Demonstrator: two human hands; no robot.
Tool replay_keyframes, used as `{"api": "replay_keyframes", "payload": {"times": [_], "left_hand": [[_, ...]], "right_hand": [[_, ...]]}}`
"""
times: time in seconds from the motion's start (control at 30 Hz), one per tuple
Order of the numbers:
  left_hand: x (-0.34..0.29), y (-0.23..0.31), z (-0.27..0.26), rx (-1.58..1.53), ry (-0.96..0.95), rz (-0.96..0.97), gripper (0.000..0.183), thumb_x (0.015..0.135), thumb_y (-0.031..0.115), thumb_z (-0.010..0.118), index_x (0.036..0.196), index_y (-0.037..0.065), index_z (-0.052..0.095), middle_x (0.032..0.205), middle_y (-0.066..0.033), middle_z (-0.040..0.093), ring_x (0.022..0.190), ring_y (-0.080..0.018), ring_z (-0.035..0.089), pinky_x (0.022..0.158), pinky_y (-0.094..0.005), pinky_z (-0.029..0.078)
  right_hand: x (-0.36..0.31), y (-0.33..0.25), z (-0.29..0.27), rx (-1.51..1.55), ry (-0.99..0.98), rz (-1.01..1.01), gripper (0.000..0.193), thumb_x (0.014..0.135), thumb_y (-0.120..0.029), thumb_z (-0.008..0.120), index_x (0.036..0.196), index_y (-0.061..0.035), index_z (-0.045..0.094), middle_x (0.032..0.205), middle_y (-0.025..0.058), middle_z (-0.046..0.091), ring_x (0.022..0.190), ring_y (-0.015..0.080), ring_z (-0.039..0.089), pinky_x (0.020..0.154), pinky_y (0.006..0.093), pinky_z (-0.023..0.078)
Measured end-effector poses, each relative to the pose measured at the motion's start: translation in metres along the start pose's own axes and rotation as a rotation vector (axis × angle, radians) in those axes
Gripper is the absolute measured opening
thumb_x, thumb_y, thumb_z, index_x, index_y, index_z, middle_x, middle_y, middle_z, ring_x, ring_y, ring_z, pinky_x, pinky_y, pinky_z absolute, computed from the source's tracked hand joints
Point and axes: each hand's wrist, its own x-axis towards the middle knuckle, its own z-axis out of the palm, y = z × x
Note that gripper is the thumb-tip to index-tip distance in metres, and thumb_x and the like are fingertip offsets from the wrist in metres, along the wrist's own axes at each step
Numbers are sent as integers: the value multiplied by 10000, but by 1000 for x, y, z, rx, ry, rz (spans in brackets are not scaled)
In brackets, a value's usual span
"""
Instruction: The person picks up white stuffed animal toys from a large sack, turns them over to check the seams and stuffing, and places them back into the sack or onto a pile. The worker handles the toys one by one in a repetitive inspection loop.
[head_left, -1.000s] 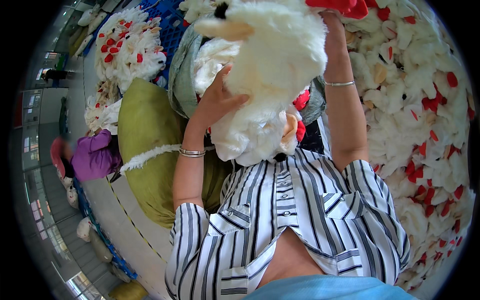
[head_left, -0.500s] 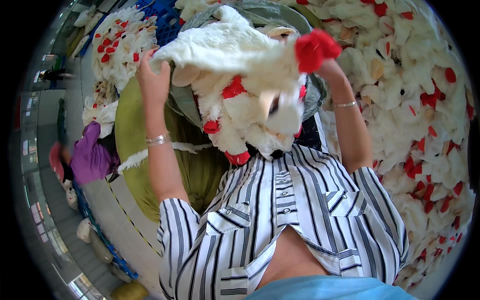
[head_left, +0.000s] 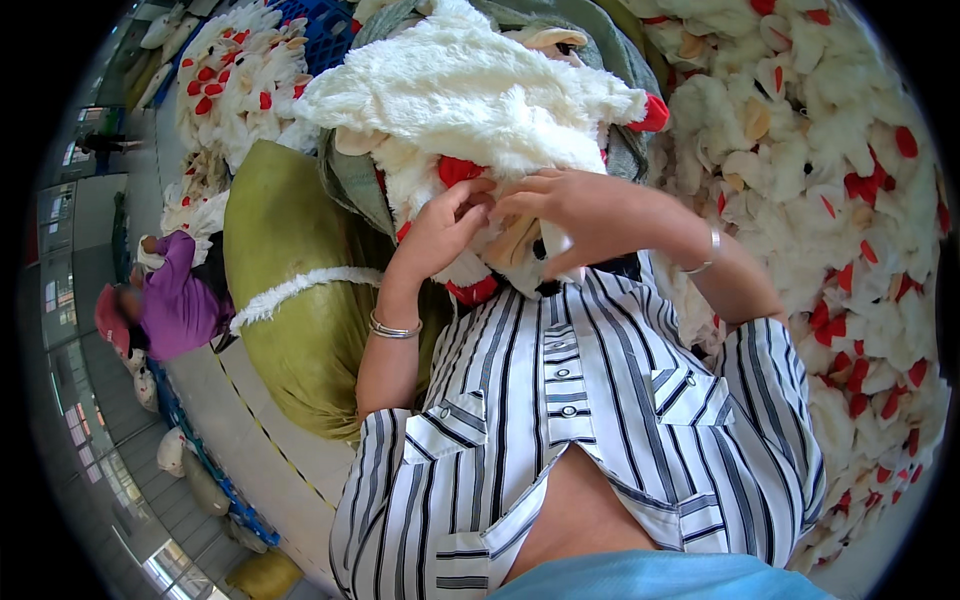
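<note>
A limp white plush skin [head_left: 450, 95] with a red tip on its right side lies spread across the top of a pile in front of me. Beneath it are more white plush pieces with red patches, including a face piece [head_left: 520, 245] with a beige patch and a dark eye. My left hand [head_left: 445, 232] hovers at the pile's near side, its fingers loosely curled with nothing visible in them. From the right, my right hand [head_left: 595, 215] reaches over the same pieces, fingers and thumb apart. Its palm hides part of the pile. A grey-green cloth sack [head_left: 630, 60] surrounds the pile behind.
To the left stands a stuffed olive sack [head_left: 300, 240] with a white fluffy strip [head_left: 300, 297] across it. A large heap of white and red plush pieces [head_left: 840, 230] fills the right. A co-worker in purple [head_left: 185, 295] is at far left, near another heap [head_left: 235, 75] and a blue crate [head_left: 325, 35].
The plush skin that both hands were holding up now lies on the pile. Both hands have let go and come down toward me and inward. The co-worker at left has straightened somewhat.
</note>
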Motion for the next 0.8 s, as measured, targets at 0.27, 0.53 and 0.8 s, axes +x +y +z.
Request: {"api": "replay_keyframes", "payload": {"times": [0.27, 0.53, 0.8], "left_hand": [[-14, 24, -5, -103, 30, 304, 692, 833, 194, 732, 1420, 38, 399, 1362, -123, 512, 1277, -185, 473, 1053, -348, 385], [11, 99, 4, 75, 359, 467, 751, 758, 34, 753, 1416, -8, 395, 1338, -109, 542, 1215, -172, 513, 1023, -323, 416], [-7, 174, -37, 166, 243, 933, 754, 781, 81, 720, 1441, 27, 359, 1403, -93, 448, 1196, -228, 515, 1007, -356, 435]], "right_hand": [[18, 36, -29, 362, 238, 564, 267, 912, -278, 626, 986, -35, 707, 930, 70, 720, 756, 151, 661, 677, 315, 533], [49, 38, -103, 896, 928, 309, 328, 927, -288, 641, 1061, 10, 622, 877, 31, 664, 713, 88, 616, 621, 245, 483], [80, 40, -147, 788, 861, 144, 336, 923, -302, 635, 1041, 13, 621, 896, 46, 659, 731, 116, 628, 635, 264, 489]]}}
